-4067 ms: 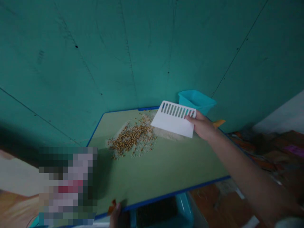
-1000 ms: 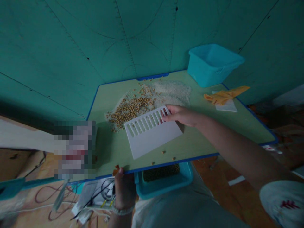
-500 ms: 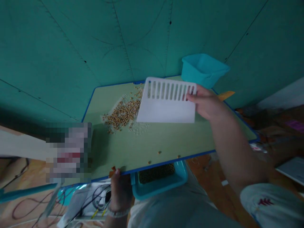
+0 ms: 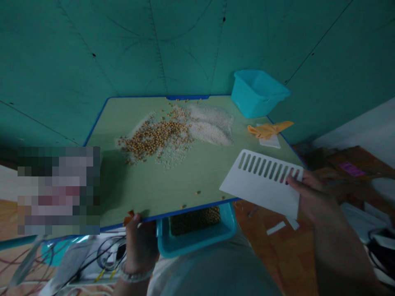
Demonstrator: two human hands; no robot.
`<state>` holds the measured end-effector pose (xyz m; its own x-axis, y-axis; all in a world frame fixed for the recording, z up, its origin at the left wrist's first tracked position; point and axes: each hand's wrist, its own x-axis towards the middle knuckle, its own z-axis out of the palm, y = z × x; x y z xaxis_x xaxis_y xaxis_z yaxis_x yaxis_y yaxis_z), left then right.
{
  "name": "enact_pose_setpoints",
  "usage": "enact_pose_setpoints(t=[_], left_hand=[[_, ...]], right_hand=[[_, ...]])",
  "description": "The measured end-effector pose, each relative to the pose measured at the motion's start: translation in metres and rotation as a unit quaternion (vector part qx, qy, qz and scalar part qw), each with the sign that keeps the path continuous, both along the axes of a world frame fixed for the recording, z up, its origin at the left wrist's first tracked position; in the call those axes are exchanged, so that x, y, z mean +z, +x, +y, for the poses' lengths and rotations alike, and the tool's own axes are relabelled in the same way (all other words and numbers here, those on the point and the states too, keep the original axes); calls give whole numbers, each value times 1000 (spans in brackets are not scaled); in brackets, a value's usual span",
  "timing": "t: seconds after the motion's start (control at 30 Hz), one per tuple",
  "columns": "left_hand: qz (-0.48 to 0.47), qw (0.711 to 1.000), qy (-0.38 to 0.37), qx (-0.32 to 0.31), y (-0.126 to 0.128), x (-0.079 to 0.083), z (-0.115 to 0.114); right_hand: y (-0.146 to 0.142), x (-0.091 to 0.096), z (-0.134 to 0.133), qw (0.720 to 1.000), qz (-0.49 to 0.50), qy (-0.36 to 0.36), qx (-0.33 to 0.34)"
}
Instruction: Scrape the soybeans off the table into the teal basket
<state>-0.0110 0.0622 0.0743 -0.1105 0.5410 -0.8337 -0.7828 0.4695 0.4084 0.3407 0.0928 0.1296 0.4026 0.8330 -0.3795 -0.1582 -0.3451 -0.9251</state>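
My right hand (image 4: 311,197) grips a white plastic scraper (image 4: 262,187) by its slotted end, thumb on top. The scraper is off the heap, over the table's front right edge. On the pale green table (image 4: 148,185) lies a pile of tan beans (image 4: 154,137), with white rice-like grains (image 4: 210,123) heaped to its right and some scattered below. At the front left edge my left hand (image 4: 140,238) is closed round the rim, thumb on top beside a small orange-brown piece (image 4: 128,218); its other fingers are hidden beneath.
A turquoise bin (image 4: 257,96) stands at the back right corner, with an orange cloth (image 4: 268,130) on a white piece nearby. Below the front edge sits a blue tub (image 4: 197,242) holding beans. A pixelated block (image 4: 61,189) covers the left. Cables (image 4: 105,255) lie below.
My right hand has brought the scraper down and to the right, away from the pile, uncovering the white grains. My left hand stays at the table edge. The view has shifted somewhat.
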Motion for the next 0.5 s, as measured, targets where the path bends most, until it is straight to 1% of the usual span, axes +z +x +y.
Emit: enact_pose_setpoints(t=[0.13, 0.23, 0.3, 0.4, 0.5], left_hand=[[-14, 1000, 21, 4, 1, 2, -2], [-30, 999, 45, -5, -1, 0, -4], [-38, 998, 54, -8, -3, -2, -4], [-39, 997, 65, -6, -4, -5, -4], [-39, 996, 80, -10, -3, -5, -4]], right_hand=[[-12, 2, 0, 997, 28, -3, 68], [-16, -2, 5, 997, 21, 22, 76], [-17, -7, 13, 996, 11, 52, 76], [-21, -15, 29, 991, -14, 98, 93], [-32, -20, 45, 985, -29, 122, 118]])
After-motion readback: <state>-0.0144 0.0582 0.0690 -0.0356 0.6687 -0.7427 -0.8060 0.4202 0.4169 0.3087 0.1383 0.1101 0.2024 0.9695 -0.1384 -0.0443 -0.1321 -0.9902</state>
